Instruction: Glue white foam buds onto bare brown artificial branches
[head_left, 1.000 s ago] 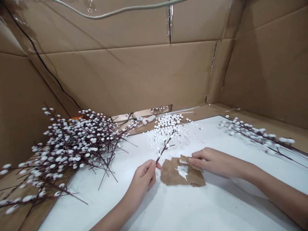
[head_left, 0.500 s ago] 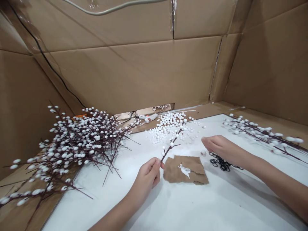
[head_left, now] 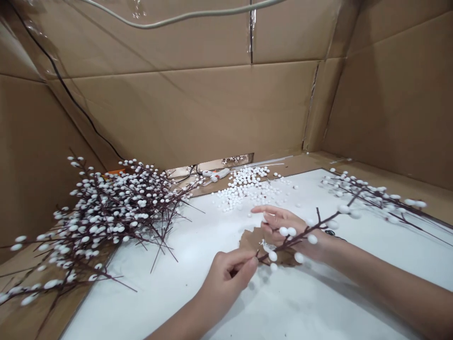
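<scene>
Tan corrugated cardboard walls (head_left: 177, 113) rise behind and beside a white-topped table (head_left: 159, 307), and we look down on it with both bare hands in front of us. Our left hand (head_left: 226, 274) pinches the cut end of a thin reddish-brown twig branch dotted with round white foam balls (head_left: 300, 238) between thumb and fingertips, and the branch slants up and right across our right wrist. Our right hand (head_left: 283, 224) sits behind the branch, fingers loosely parted, with the index reaching left; we cannot tell whether it pinches anything. Beneath both hands lies a torn scrap of brown kraft paper (head_left: 252, 241), mostly hidden, bearing a white smear of glue (head_left: 267, 246). Toward the back edge, a scattered pile of loose white foam balls (head_left: 244, 186) lies near a white glue gun (head_left: 216, 175). A large heap of matching branches (head_left: 116, 212) crosses the table's left edge, and a smaller spray (head_left: 375, 200) lies along the right edge. We judge that the long branch could catch the smaller spray if swung right, while a careless swing could knock balls loose or send the light pile rolling. Wet glue could also mark the skin or the white top. The most open room lies toward the table's near edge, below the hands.
</scene>
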Demonstrator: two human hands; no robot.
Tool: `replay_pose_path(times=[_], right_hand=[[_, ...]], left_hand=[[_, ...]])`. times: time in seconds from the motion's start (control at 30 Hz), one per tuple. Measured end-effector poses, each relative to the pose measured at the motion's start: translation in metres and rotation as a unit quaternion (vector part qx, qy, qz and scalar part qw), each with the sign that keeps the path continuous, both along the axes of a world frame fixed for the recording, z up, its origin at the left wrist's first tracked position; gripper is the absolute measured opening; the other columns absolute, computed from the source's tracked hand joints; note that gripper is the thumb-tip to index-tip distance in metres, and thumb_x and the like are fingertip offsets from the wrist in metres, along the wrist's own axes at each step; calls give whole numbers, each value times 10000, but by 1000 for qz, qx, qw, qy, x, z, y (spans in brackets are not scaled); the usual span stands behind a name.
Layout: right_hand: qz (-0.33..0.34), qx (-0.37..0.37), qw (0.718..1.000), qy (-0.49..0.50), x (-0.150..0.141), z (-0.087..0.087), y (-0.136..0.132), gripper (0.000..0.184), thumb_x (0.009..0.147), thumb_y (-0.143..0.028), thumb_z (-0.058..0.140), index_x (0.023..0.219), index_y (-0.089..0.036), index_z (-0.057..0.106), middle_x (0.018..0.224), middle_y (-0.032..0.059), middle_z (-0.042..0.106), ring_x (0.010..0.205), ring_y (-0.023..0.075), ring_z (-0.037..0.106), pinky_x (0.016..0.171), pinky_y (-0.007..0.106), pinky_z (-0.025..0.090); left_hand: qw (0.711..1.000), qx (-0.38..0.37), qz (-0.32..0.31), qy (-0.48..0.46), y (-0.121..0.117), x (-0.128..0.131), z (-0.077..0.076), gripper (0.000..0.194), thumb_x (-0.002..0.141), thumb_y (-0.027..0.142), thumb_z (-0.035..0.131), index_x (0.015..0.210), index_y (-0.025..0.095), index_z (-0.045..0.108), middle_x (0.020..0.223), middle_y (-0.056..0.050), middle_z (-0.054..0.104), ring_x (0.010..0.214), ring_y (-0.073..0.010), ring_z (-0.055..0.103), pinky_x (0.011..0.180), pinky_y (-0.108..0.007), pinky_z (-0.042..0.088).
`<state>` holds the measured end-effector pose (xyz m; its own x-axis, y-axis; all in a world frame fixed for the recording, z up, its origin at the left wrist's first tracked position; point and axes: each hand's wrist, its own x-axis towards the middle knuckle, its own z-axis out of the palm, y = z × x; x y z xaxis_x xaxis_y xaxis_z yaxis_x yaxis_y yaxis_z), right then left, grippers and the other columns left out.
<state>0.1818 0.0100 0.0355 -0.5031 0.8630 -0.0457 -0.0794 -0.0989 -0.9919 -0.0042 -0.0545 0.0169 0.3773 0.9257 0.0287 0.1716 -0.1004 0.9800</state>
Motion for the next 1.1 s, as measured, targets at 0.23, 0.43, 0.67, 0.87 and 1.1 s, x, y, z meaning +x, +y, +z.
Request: replay_pose_path(times=[0.23,0.43,0.67,0.87,1.1], right_hand=[[79,-90,985,128,-16,-2,-13,233,715,-412,652,822,-217,584,605,-45,480,415,47,390,384,163,302],[58,-106,986,112,-19,6,-26,244,576,-226,753,781,-191,626,664,-15,572,595,112,532,571,222,423],[76,-99,984,128,-20,2,-22,341,553,-229,781,847,-182,615,597,-43,547,472,51,451,491,168,370],[86,-55,985,138,-19,-6,-21,312,625,-260,745,881,-160,599,641,-15,570,486,55,450,470,164,350],[74,-1,991,107,-18,-3,-22,347,658,-303,727,952,-176,592,669,-12,583,514,73,492,530,195,420]], left_hand=[[996,68,30,47,-4,2,5,390,837,418,397,605,155,568,479,51,261,461,-95,249,457,-251,209],[992,81,77,56,-1,2,2,377,815,377,403,564,151,570,472,41,273,463,-98,246,457,-252,201],[993,62,87,55,0,1,-1,358,805,367,408,532,160,510,453,61,191,427,-79,169,425,-254,152],[995,57,70,38,1,2,-4,377,817,382,393,497,184,363,449,76,153,430,-66,126,415,-248,115],[996,73,56,16,0,1,-5,405,833,387,384,508,199,234,497,65,142,466,-70,121,433,-255,108]])
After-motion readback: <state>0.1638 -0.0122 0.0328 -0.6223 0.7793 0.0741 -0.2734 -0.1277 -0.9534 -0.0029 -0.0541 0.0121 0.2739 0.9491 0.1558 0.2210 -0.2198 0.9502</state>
